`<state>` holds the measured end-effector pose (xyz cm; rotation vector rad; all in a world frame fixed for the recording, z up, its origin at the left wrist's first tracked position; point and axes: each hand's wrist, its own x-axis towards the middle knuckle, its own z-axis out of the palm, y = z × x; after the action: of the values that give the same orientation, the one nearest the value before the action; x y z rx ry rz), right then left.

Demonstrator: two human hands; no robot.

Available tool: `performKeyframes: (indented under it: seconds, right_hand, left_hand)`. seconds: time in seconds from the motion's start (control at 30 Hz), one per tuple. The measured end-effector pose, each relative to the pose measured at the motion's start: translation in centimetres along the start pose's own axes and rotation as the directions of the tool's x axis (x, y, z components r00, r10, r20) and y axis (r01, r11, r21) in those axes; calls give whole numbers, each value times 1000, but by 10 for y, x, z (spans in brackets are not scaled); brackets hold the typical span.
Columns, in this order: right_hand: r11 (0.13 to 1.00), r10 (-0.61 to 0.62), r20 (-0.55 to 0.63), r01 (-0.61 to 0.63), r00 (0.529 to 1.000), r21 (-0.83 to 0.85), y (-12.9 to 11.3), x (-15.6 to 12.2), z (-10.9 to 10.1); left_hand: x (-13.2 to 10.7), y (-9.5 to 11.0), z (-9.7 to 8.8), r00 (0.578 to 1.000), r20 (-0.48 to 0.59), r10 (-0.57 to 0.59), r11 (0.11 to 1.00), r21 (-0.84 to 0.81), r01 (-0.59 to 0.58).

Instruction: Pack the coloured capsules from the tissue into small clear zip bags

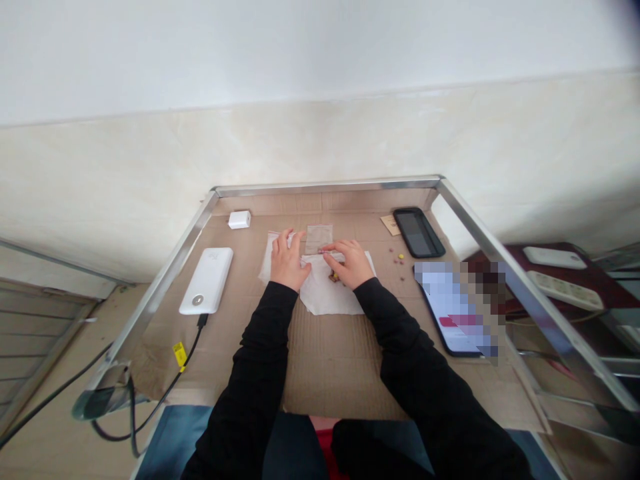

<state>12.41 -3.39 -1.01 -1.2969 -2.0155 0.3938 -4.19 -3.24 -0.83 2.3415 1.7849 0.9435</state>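
My left hand (289, 261) has its fingers spread, resting over a thin white sheet or bag (267, 257) and the left edge of a white tissue-like sheet (320, 293). My right hand (352, 263) is over that sheet's right part, thumb and index finger close together in a pinch. Tiny pinkish specks show at those fingertips; what they hold is too small to name. A cluster of small dark and yellow pieces (334, 275) lies on the sheet, partly under my right hand. Just beyond the fingertips is a small clear zip bag (319, 235).
Loose small pinkish beads and a yellow bead (401, 256) lie right of my hands. A black phone (419, 232) and a lit phone (445, 307) are farther right. On the left are a white power bank (207, 277) with a cable and a white charger (239, 219). A metal frame (325, 183) edges the cardboard.
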Motion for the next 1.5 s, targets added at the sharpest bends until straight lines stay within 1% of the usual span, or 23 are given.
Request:
performKeyframes:
  seconds: [0.1,0.23,0.3,0.43,0.57,0.67,0.77,0.87,0.93,1.03,1.1,1.2,1.27,1.33,1.4,1.5]
  right_hand:
    - [1000,-8,-14,8,1000,23,-1,0,-1]
    - [999,-6,-14,6,1000,36,-1,0,1]
    - [999,-2,-15,3,1000,38,0,0,1]
    - [999,-2,-21,3,1000,46,0,0,1]
    - [996,6,-22,-4,1000,87,-4,1,-2]
    - [992,-2,26,-1,1000,127,-7,2,-3]
    - [989,-56,68,46,996,138,-7,1,-1]
    - [989,-93,90,82,992,122,-7,0,1]
    - [990,-89,91,79,992,115,-6,0,1]
    - [994,-29,76,21,997,110,-3,0,-2]
    - [989,55,92,-67,994,131,-1,1,-6]
    - [948,196,150,-226,969,225,4,2,-10]
    - [907,255,181,-299,950,296,6,2,-13]
    - [869,282,207,-341,937,359,7,2,-16]
    - [841,284,240,-361,928,403,8,2,-18]
    - [844,256,260,-346,931,410,10,2,-23]
  left_hand:
    - [0,2,-1,1000,2,-12,1000,4,12]
    - [-1,2,-2,997,17,-70,997,19,69]
    - [-1,1,-1,998,25,-61,998,9,60]
    - [-1,-1,-1,1000,8,-12,1000,-15,12]
    - [0,5,-4,999,-10,35,997,-70,-36]
    - [1,13,-5,993,13,120,981,-152,-117]
    - [1,21,-4,976,50,210,957,-216,-195]
    - [0,26,-1,962,76,264,935,-264,-236]
    - [-1,27,1,957,75,279,926,-283,-248]
    - [-1,27,2,959,62,277,924,-291,-248]
    - [-1,27,2,963,58,263,929,-286,-236]
    - [-2,26,4,968,83,235,943,-261,-206]
    - [-2,26,5,970,112,214,955,-234,-184]
    - [-3,26,5,971,130,200,962,-213,-170]
    - [-3,27,5,971,134,197,964,-208,-167]
    - [-3,28,5,972,133,192,964,-210,-162]
